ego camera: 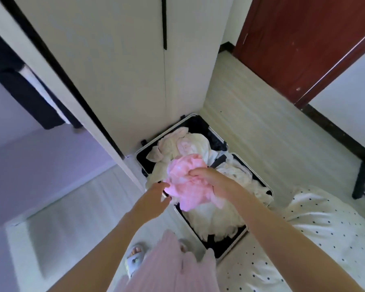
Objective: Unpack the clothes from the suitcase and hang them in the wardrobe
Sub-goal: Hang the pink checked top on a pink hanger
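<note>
Right hand (207,180) was gripping a bunched pink garment (185,184), fingers curled into the fabric, held just above the open suitcase (224,144). Left hand (154,199) was at the garment's 8 o'clock edge, fingers relaxed and straight, touching or nearly touching the cloth; can't tell if it had any hold. Suitcase lay on the floor (251,123) at 12 o'clock from the person's feet, both halves packed with cream and white clothes (190,148), some spilling over the rim. Step in hand, as I read it: lift 1 item clear for hanging. Best approach: get the left hand onto a hem or shoulder seam, shake the piece open, check nothing underneath tags along. Garment looked thin, soft, badly crumpled, pale pink with faint lighter spots; shape unreadable while balled up. Wardrobe (118,70) stood directly behind the suitcase at 12 o'clock, white doors shut at centre, an open section at 10 o'clock with a dark garment (19,85) hanging. No hanger visible, so 1 would be needed. Bed (316,228) with dotted sheet at 4 o'clock.
</note>
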Motion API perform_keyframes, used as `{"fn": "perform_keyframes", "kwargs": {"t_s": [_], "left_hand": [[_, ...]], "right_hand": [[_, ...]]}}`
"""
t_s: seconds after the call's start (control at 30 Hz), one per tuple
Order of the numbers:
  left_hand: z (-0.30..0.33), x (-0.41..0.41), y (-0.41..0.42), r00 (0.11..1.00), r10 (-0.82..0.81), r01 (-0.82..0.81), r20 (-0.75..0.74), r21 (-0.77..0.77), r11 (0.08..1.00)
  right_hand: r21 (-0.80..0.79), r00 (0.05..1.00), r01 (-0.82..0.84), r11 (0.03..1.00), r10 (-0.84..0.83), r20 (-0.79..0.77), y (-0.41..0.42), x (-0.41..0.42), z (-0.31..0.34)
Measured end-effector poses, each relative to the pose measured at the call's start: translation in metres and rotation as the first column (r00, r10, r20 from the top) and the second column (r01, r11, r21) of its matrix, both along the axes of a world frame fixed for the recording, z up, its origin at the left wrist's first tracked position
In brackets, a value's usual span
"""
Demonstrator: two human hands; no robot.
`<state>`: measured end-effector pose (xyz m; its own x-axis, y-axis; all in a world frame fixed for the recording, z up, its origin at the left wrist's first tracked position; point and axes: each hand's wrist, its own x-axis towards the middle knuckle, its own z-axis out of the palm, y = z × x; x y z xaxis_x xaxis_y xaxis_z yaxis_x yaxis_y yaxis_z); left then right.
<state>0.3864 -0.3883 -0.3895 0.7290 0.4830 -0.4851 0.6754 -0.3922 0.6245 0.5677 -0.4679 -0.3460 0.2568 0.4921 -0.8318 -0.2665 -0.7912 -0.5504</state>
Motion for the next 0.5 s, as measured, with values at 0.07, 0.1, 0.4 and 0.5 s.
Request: {"fn": "perform_keyframes", "kwargs": {"t_s": [0.07,0.1,0.4,0.5], "left_hand": [[0.007,-0.042,0.005,0.998,0.066,-0.065,-0.023,0.013,0.998],[0.007,-0.058,0.006,0.995,0.094,-0.093,-0.04,0.018,0.995],[0.029,-0.27,0.078,0.851,0.524,-0.524,-0.013,-0.02,0.851],[0.043,-0.328,0.113,0.798,0.602,-0.601,0.013,-0.047,0.798]], "right_hand": [[-0.005,0.992,-0.123,0.992,0.123,0.021,0.015,-0.035,0.016],[-0.016,0.984,-0.173,0.985,0.174,0.041,0.018,-0.048,0.02],[0.207,0.877,-0.48,0.853,0.464,0.121,0.14,-0.228,0.092],[0.307,0.932,-0.339,0.889,0.362,-0.019,0.188,-0.283,0.108]]}}
